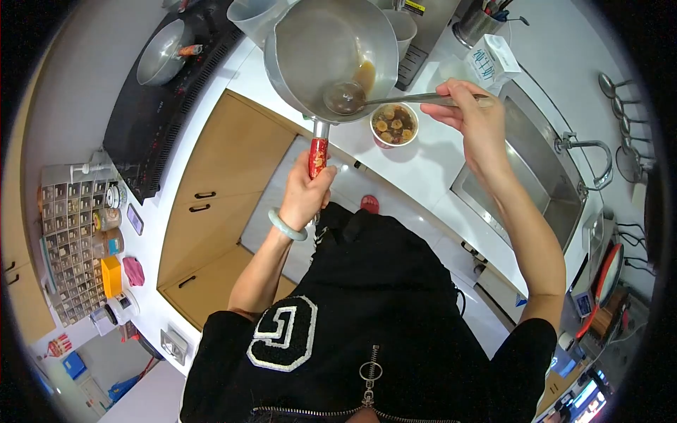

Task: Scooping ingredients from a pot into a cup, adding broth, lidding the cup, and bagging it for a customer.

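My left hand [308,185] grips the red patterned handle of a metal saucepan [312,58], which is held up over the counter. A little brown liquid lies inside the pan. My right hand [473,113] holds a metal ladle [407,99] by its handle, and the ladle's bowl is at the pan's lower right side. Just below the ladle's shaft, a round paper cup [394,125] stands on the white counter, holding dark liquid with several round yellowish slices and other pieces.
A milk carton [492,61] stands near the sink [529,174] at the right. Plastic jugs [256,18] are behind the pan. Another pan [166,53] sits on the black cooktop [143,116] at the left. Ladles hang on the right wall.
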Demonstrator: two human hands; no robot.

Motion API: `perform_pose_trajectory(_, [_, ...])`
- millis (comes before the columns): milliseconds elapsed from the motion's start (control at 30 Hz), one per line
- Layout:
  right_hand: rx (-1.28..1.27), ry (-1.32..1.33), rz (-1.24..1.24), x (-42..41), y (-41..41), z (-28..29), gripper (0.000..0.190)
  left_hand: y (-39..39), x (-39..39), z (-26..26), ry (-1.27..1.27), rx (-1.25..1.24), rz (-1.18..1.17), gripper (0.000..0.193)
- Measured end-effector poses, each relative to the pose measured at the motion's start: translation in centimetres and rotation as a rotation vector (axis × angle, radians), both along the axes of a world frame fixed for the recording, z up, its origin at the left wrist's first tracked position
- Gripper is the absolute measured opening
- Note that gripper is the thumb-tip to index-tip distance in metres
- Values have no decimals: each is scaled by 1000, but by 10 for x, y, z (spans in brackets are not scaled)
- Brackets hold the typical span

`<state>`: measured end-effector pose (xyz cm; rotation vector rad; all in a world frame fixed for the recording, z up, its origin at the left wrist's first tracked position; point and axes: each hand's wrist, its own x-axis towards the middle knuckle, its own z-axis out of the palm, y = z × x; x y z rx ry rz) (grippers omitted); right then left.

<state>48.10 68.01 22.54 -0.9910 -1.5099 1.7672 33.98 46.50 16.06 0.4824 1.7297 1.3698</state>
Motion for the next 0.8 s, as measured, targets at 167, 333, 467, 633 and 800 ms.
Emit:
perform_pose_trajectory(167, [103, -28, 11, 21, 1, 16, 26, 1, -1, 2, 9, -23, 16, 22])
perform_pose_trajectory(333, [244, -79, 32, 51, 1, 19, 27, 0, -6, -1, 18, -24, 41, 23])
perform_pose_trajectory(467, [374, -134, 74, 76, -8, 14, 24, 0, -8, -3, 36, -20, 46, 22])
perform_pose_trajectory(633, [991, -332, 348, 100, -23, 18, 12, -3, -6, -2, 48, -11, 41, 22])
perform_pose_trajectory(800, [1387, -338, 752, 112, -25, 13, 16, -7, -2, 4, 96, -28, 22, 23])
